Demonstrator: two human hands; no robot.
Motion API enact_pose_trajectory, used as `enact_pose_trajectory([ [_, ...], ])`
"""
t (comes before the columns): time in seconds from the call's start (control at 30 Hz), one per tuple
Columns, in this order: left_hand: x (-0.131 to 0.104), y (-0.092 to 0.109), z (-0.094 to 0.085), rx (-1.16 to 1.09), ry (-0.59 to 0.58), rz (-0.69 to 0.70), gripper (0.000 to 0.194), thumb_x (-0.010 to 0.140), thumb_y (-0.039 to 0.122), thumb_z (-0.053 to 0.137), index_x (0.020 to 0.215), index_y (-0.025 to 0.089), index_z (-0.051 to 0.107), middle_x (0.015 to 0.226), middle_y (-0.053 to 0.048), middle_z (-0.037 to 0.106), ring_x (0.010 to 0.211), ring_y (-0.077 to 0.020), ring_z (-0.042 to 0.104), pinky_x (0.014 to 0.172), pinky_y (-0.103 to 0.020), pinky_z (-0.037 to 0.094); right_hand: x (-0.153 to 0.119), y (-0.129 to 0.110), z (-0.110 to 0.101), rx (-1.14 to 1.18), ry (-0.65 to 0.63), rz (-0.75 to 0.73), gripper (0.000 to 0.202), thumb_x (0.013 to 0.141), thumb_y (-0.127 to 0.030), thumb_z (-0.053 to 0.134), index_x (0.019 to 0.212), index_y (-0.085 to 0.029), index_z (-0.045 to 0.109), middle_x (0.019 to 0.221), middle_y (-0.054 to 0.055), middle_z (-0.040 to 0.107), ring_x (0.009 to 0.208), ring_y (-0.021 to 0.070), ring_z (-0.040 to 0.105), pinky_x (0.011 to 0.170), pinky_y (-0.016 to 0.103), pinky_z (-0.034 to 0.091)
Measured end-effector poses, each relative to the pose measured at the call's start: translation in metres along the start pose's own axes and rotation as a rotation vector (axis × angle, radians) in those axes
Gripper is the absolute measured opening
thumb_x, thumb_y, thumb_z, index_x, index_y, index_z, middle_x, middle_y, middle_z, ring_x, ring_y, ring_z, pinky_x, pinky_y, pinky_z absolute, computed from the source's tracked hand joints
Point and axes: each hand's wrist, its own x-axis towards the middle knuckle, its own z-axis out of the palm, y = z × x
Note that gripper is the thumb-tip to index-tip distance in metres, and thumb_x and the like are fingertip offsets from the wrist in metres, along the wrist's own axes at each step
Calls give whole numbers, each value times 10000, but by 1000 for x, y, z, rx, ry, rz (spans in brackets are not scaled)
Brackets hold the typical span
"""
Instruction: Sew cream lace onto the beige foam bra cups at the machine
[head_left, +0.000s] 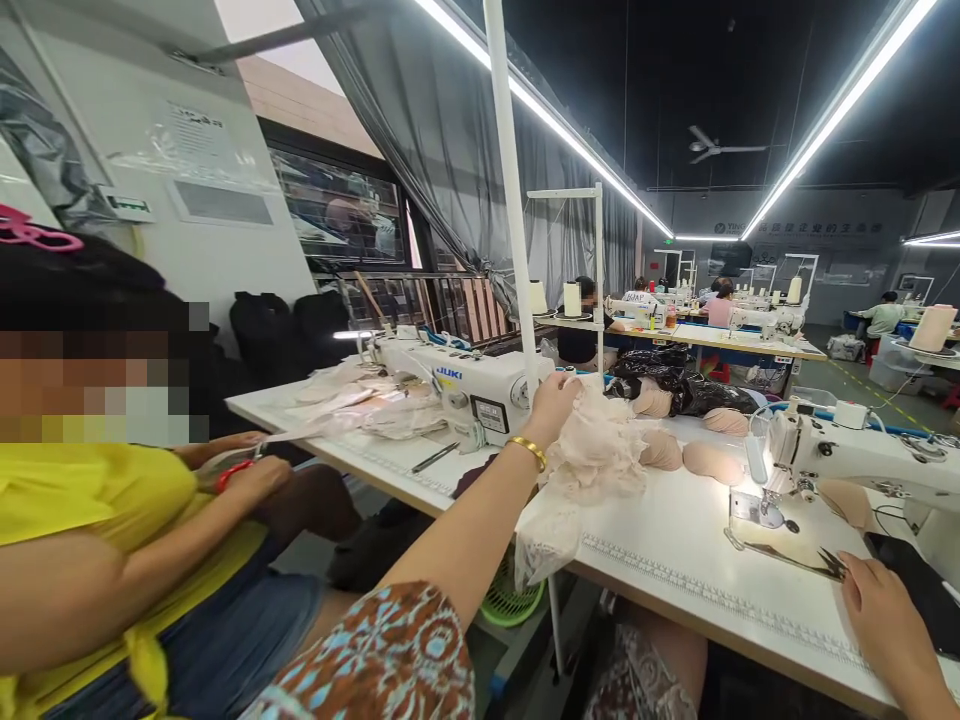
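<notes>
My left hand (553, 405), with a gold bracelet at the wrist, is stretched out to the far left part of the table. Its fingers are closed on a pile of cream lace fabric (600, 445), part of which hangs over the front edge. My right hand (889, 610) rests at the right of the table, fingers loosely bent and seemingly around nothing. Its fingertips are beside dark pointed snips (831, 563); whether they touch cannot be made out. The lit needle plate (757, 508) of a white sewing machine (862, 440) lies just beyond.
Beige moulded cups (712, 462) and black plastic bags (675, 380) lie behind the lace. A black cloth piece (915, 590) is by my right hand. A JUKI machine (465, 385) stands left. A person in yellow (112, 540) sits close, holding red-handled scissors (234, 474). A green basket (514, 598) stands below.
</notes>
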Motion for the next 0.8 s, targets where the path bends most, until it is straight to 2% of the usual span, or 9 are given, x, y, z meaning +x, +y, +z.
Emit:
enact_pose_trajectory([
  [0.13, -8, 28, 0, -164, 61, 63, 218, 1075, 355, 580, 1160, 163, 638, 1048, -46, 680, 889, -178, 665, 796, -332, 588, -2, -11, -6, 119, 44, 85, 358, 921, -393, 399, 980, -195, 691, 945, 193, 726, 909, 388, 689, 844, 534, 555],
  [0.27, -49, 57, 6, -304, -60, 170, 167, 1059, 365, 562, 1040, 199, 575, 870, 0, 627, 780, -153, 605, 695, -244, 514, -6, -75, -19, 582, -117, 250, 378, 1031, -530, 429, 1114, -240, 657, 822, 67, 691, 746, 264, 682, 698, 387, 561],
  [0.37, -108, 70, 21, -343, -289, 208, 214, 993, 406, 648, 992, 195, 615, 887, -26, 686, 824, -189, 660, 737, -281, 548, -3, -153, -37, 1032, -254, 79, 560, 1039, -667, 449, 1376, -239, 580, 796, 10, 629, 632, 197, 584, 567, 297, 505],
  [0.47, -169, 69, 32, -368, -746, 321, 153, 994, 346, 649, 1049, 204, 641, 1186, -93, 751, 1082, -245, 711, 930, -349, 567, 6, -215, -53, 1182, -255, 79, 627, 885, -728, 694, 1295, -256, 645, 959, 40, 681, 747, 202, 593, 649, 300, 531],
  [0.5, -184, 63, 33, -358, -847, 397, 186, 986, 335, 669, 1121, 209, 645, 1262, -107, 736, 1138, -256, 706, 977, -366, 560, 8, -226, -57, 1186, -254, 135, 560, 860, -690, 751, 1201, -251, 686, 950, 39, 689, 785, 214, 611, 691, 310, 543],
  [0.6, -205, 30, 28, -270, -764, 513, 368, 979, 349, 698, 1317, 242, 598, 1343, -120, 688, 1254, -285, 653, 1096, -428, 517, 7, -229, -68, 1260, -216, 343, 404, 833, -602, 823, 875, -224, 686, 737, -3, 621, 656, 181, 547, 605, 298, 504],
  [0.67, -205, -3, 20, -62, -734, 486, 589, 929, 375, 770, 1451, 268, 519, 1442, -130, 624, 1347, -320, 583, 1152, -488, 481, 0, -212, -77, 1363, -176, 487, 402, 824, -548, 854, 755, -228, 619, 642, -31, 542, 575, 153, 482, 528, 284, 459],
  [0.73, -201, -38, 14, 175, -798, 450, 819, 852, 363, 846, 1556, 286, 435, 1530, -144, 560, 1414, -361, 521, 1195, -556, 436, -8, -188, -89, 1453, -128, 571, 379, 812, -478, 884, 735, -236, 603, 644, -32, 548, 573, 157, 512, 511, 285, 471],
  [0.8, -195, -67, 9, 335, -789, 427, 780, 879, 299, 793, 1571, 298, 435, 1529, -139, 568, 1423, -361, 511, 1207, -586, 415, -15, -164, -104, 1474, -29, 577, 300, 827, -425, 883, 780, -247, 646, 710, -19, 616, 606, 174, 575, 515, 291, 506],
])
